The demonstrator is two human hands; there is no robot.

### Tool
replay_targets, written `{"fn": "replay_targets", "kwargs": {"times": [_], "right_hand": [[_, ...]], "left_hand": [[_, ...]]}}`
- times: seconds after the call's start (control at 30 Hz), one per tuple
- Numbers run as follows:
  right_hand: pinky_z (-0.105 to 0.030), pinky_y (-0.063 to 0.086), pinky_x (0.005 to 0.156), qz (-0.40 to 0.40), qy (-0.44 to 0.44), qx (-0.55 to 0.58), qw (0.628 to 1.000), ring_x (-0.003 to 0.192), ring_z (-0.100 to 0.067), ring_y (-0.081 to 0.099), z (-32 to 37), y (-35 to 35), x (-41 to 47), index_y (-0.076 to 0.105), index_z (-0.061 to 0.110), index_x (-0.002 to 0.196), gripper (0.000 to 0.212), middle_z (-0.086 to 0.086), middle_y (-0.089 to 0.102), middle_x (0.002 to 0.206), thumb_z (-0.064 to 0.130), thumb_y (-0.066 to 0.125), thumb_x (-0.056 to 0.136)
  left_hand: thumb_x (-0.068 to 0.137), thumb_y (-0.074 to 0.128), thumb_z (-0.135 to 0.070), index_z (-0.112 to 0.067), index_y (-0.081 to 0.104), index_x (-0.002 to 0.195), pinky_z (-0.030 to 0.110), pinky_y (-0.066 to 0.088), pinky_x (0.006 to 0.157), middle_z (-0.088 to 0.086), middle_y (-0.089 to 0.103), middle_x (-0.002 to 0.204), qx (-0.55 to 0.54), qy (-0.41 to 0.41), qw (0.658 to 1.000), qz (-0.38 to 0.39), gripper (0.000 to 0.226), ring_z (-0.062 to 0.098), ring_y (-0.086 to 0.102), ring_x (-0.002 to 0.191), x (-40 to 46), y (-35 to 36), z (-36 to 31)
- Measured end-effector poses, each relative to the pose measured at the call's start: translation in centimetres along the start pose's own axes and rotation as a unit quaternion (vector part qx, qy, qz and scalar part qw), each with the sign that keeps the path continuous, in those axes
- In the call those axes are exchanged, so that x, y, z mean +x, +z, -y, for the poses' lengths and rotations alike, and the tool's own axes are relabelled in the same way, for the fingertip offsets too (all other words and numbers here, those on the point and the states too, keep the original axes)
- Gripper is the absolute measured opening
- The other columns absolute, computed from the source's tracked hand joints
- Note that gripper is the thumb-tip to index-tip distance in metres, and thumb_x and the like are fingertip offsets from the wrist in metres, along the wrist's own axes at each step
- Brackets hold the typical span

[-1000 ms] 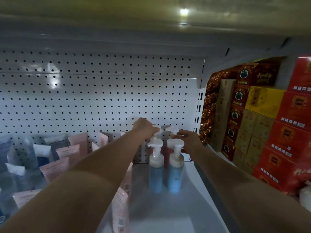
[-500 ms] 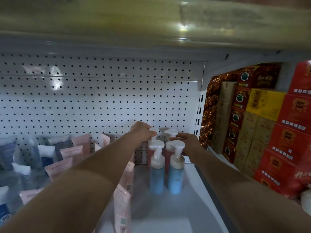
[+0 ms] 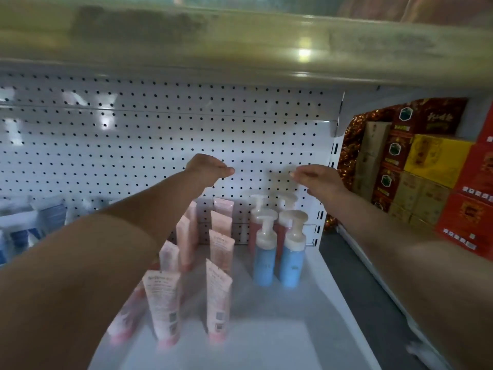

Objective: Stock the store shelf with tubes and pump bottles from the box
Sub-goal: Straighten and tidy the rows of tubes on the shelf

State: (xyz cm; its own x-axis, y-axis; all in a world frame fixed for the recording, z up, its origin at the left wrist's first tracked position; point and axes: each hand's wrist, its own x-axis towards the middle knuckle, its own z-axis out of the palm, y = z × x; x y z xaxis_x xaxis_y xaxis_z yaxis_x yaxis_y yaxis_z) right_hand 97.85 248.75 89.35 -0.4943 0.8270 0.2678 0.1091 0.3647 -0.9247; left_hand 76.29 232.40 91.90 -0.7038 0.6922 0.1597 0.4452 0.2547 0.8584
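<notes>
Two blue pump bottles (image 3: 277, 260) with white pump heads stand at the right back of the white shelf (image 3: 266, 329). Behind them stand two red pump bottles (image 3: 254, 233). Pink tubes (image 3: 217, 295) stand cap-down in rows left of the bottles. My left hand (image 3: 206, 169) hovers above the tubes with fingers loosely bent, holding nothing. My right hand (image 3: 316, 178) hovers above the bottles, also holding nothing. Both hands are in front of the pegboard, apart from the bottles. No box is in view.
A white pegboard (image 3: 160, 140) backs the shelf, and an upper shelf (image 3: 240, 49) hangs low overhead. Blue and white tubes (image 3: 34, 225) stand at far left. Red, yellow and brown cartons (image 3: 437, 177) are stacked in the bay to the right.
Both hands have let go of the rear pump bottles' heads and risen above them. The camera has dropped back, showing more of the shelf and pink tubes.
</notes>
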Motion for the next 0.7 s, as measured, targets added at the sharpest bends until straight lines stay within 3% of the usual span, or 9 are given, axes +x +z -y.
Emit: {"fn": "replay_targets", "kwargs": {"times": [0.1, 0.27, 0.37, 0.47, 0.6, 0.7], "right_hand": [[-0.022, 0.049, 0.085, 0.048, -0.014, -0.013, 0.999, 0.094, -0.001, 0.061, 2.7, 1.9, -0.1, 0.074, 0.015, 0.109, 0.031, 0.007, 0.068, 0.106, 0.029, 0.082, 0.082], [-0.02, 0.049, 0.085, 0.112, -0.058, -0.064, 0.99, 0.095, -0.008, 0.066, 4.5, 7.6, 0.0, 0.075, 0.026, 0.087, 0.012, 0.009, 0.071, 0.096, 0.023, 0.084, 0.08], [-0.013, 0.045, 0.079, 0.131, -0.08, -0.12, 0.981, 0.092, -0.005, 0.066, 4.8, 11.4, 0.2, 0.077, 0.024, 0.095, 0.019, 0.01, 0.072, 0.095, 0.027, 0.085, 0.078], [-0.017, 0.046, 0.087, 0.155, -0.099, -0.189, 0.965, 0.095, -0.006, 0.066, 4.8, 14.5, 0.4, 0.077, 0.02, 0.104, 0.029, 0.007, 0.073, 0.1, 0.031, 0.084, 0.079], [-0.021, 0.045, 0.084, 0.182, -0.074, -0.22, 0.955, 0.1, -0.01, 0.063, 4.2, 16.4, 0.6, 0.076, 0.019, 0.108, 0.031, 0.006, 0.072, 0.103, 0.038, 0.079, 0.084], [-0.025, 0.042, 0.085, 0.206, -0.051, -0.238, 0.948, 0.101, -0.013, 0.058, 3.8, 16.8, 0.5, 0.073, 0.02, 0.112, 0.031, 0.006, 0.066, 0.105, 0.043, 0.066, 0.093]], "left_hand": [[0.081, 0.078, -0.036, -0.013, 0.074, 0.105, 0.035, 0.054, 0.087, 0.01, 0.067, 0.1, 0.036, -0.01, 0.999, -0.003, 0.033, 0.025, 0.061, 0.082, -0.2, -3.1, 0.8], [0.079, 0.079, -0.036, -0.015, 0.076, 0.102, 0.033, 0.053, 0.088, 0.008, 0.072, 0.111, 0.071, 0.002, 0.997, -0.003, 0.03, 0.022, 0.063, 0.089, 0.2, -6.2, 2.9], [0.082, 0.077, -0.036, -0.015, 0.076, 0.106, 0.032, 0.052, 0.093, 0.005, 0.071, 0.112, 0.117, 0.004, 0.993, 0.0, 0.031, 0.024, 0.065, 0.102, 0.4, -7.1, 4.7], [0.08, 0.08, -0.034, -0.016, 0.078, 0.1, 0.026, 0.046, 0.085, 0.003, 0.072, 0.107, 0.102, 0.007, 0.995, 0.009, 0.027, 0.021, 0.064, 0.099, 1.3, -7.8, 6.6], [0.081, 0.077, -0.038, -0.02, 0.077, 0.091, 0.021, 0.044, 0.071, -0.004, 0.071, 0.086, 0.122, 0.023, 0.991, 0.043, 0.02, 0.015, 0.064, 0.089, 2.8, -7.9, 8.3], [0.085, 0.073, -0.041, -0.023, 0.076, 0.093, 0.022, 0.046, 0.071, -0.003, 0.073, 0.087, 0.135, 0.025, 0.987, 0.085, 0.019, 0.014, 0.066, 0.09, 3.3, -7.5, 8.9]]}}
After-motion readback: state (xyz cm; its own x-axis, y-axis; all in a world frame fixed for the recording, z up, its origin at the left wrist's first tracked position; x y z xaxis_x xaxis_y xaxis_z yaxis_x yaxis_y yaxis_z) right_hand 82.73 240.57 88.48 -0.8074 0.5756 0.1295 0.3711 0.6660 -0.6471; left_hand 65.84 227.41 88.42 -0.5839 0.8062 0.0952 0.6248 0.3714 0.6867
